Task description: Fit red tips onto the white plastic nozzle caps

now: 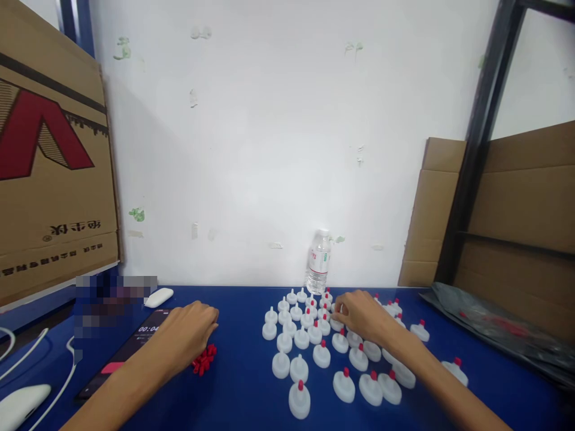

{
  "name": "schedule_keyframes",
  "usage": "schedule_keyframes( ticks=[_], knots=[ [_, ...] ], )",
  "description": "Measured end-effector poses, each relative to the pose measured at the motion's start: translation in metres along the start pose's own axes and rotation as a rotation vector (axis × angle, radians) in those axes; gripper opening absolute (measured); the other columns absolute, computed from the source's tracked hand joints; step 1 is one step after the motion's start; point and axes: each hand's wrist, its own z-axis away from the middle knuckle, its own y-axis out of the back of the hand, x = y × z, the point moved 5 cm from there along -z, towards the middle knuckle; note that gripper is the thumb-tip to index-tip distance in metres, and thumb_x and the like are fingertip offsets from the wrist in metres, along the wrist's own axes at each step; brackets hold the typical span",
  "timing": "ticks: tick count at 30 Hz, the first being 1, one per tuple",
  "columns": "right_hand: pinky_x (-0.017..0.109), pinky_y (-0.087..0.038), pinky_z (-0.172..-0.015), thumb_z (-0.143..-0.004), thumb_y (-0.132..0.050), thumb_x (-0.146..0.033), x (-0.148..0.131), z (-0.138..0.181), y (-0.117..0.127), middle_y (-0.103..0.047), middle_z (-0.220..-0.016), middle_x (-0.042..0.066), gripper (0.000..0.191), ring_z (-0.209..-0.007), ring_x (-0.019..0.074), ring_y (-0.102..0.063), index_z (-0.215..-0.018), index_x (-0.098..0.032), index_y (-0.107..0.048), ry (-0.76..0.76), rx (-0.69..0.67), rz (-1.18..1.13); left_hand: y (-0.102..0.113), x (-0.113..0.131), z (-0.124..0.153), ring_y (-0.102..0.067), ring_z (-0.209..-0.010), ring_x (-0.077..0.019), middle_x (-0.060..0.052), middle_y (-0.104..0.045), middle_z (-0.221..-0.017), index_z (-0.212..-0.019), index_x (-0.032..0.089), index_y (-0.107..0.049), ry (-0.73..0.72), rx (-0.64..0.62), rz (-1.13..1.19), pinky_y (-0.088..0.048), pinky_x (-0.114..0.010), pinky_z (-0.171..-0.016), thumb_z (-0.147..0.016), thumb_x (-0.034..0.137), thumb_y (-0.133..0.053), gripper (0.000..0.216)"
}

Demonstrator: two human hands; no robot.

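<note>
My left hand [196, 328] is closed, its fingers bent down beside a small pile of red caps [205, 360]. Whatever may be in those fingertips is hidden. On the right, my right hand [359, 312] is closed in a pinch low over a crowd of white nozzle lids [301, 339]. Its fingertips meet at or just above one lid, and I cannot make out what they grip. Many lids carry a red cap on the nozzle, such as the front lid [299, 402]; several at the left of the group have bare white nozzles.
A clear water bottle [318, 263] stands behind the lids by the white wall. Left lies a phone [135, 347] with a lit screen, beside white devices [159, 297] and cables. A large carton [54, 179] rises at the left. Grey plastic bags [498, 329] lie right.
</note>
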Motion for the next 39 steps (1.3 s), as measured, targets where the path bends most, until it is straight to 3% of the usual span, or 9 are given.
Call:
schedule_keyframes(
  ticks=[6, 12, 19, 23, 25, 28, 31, 35, 39],
  knots=[
    [0.043, -0.047, -0.09, -0.107, -0.036, -0.047, -0.014, 0.001, 0.007, -0.074, -0.108, 0.011, 0.045, -0.104, 0.0285, -0.065, -0.109, -0.02, -0.072, 0.117, 0.097, -0.084, 0.001, 0.005, 0.007, -0.073, -0.085, -0.0361, -0.013, -0.075, -0.089, -0.084, 0.019, -0.07, -0.026, -0.033, 0.038, -0.049, -0.044, -0.072, -0.098, 0.026, -0.041, 0.033],
    [0.046, -0.044, -0.106, -0.11, -0.027, -0.043, -0.033, 0.008, -0.005, -0.07, -0.124, 0.006, 0.045, -0.12, 0.0239, -0.062, -0.121, -0.024, -0.067, 0.265, 0.067, -0.193, -0.003, 0.013, 0.01, -0.073, -0.089, -0.0351, -0.013, -0.075, -0.094, -0.088, 0.019, -0.069, -0.05, -0.049, 0.08, -0.05, -0.043, -0.073, -0.094, 0.026, -0.048, 0.022],
    [0.055, -0.038, -0.113, -0.11, -0.022, -0.049, -0.028, 0.003, -0.011, -0.065, -0.138, 0.007, 0.052, -0.131, 0.0272, -0.056, -0.138, -0.026, -0.059, 0.223, 0.03, -0.24, -0.007, 0.019, 0.01, -0.072, -0.089, -0.0337, -0.013, -0.074, -0.097, -0.088, 0.019, -0.067, -0.091, -0.039, 0.099, -0.049, -0.043, -0.075, -0.094, 0.024, -0.048, 0.02],
    [0.057, -0.038, -0.112, -0.107, -0.02, -0.058, -0.028, -0.016, -0.018, -0.071, -0.128, 0.007, 0.06, -0.127, 0.03, -0.059, -0.126, -0.026, -0.067, 0.202, -0.038, -0.219, -0.01, 0.022, 0.01, -0.071, -0.09, -0.033, -0.013, -0.073, -0.098, -0.088, 0.019, -0.066, -0.118, -0.021, 0.105, -0.048, -0.042, -0.075, -0.092, 0.017, -0.048, 0.019],
    [0.059, -0.04, -0.109, -0.105, -0.019, -0.062, -0.029, -0.026, -0.02, -0.076, -0.11, 0.008, 0.068, -0.116, 0.0317, -0.065, -0.103, -0.023, -0.074, 0.185, -0.062, -0.197, -0.011, 0.025, 0.01, -0.07, -0.09, -0.0319, -0.012, -0.073, -0.099, -0.088, 0.02, -0.066, -0.133, -0.006, 0.111, -0.047, -0.041, -0.075, -0.091, 0.014, -0.046, 0.021],
    [0.053, -0.048, -0.098, -0.104, -0.017, -0.064, -0.031, -0.038, -0.017, -0.074, -0.081, 0.007, 0.074, -0.089, 0.0281, -0.07, -0.072, -0.022, -0.068, 0.175, -0.066, -0.169, -0.011, 0.029, 0.011, -0.069, -0.092, -0.0318, -0.012, -0.072, -0.099, -0.09, 0.02, -0.066, -0.159, 0.025, 0.125, -0.047, -0.041, -0.076, -0.093, 0.013, -0.045, 0.023],
    [0.046, -0.051, -0.089, -0.106, -0.017, -0.059, -0.037, -0.042, -0.001, -0.073, -0.079, 0.008, 0.07, -0.081, 0.0259, -0.07, -0.08, -0.021, -0.07, 0.193, -0.007, -0.165, -0.006, 0.033, 0.012, -0.068, -0.092, -0.0312, -0.011, -0.071, -0.099, -0.092, 0.019, -0.065, -0.174, 0.084, 0.162, -0.046, -0.041, -0.075, -0.096, 0.015, -0.042, 0.024],
    [0.042, -0.049, -0.094, -0.103, -0.042, -0.059, -0.059, -0.032, 0.022, -0.071, -0.115, 0.012, 0.05, -0.106, 0.0286, -0.067, -0.119, -0.019, -0.067, 0.225, 0.115, -0.186, 0.0, 0.037, 0.011, -0.067, -0.081, -0.0236, -0.004, -0.071, -0.09, -0.096, 0.022, -0.063, -0.191, 0.194, 0.261, -0.044, -0.034, -0.07, -0.101, 0.023, -0.042, 0.021],
    [0.038, -0.054, -0.085, -0.104, -0.052, -0.037, -0.099, -0.007, 0.027, -0.067, -0.115, 0.007, 0.023, -0.097, 0.0231, -0.067, -0.119, -0.024, -0.064, 0.386, 0.205, -0.174, 0.003, 0.044, 0.009, -0.067, -0.092, -0.0199, -0.002, -0.071, -0.098, -0.106, 0.024, -0.065, -0.224, 0.32, 0.349, -0.047, -0.03, -0.074, -0.103, 0.027, -0.046, 0.019]
  ],
)
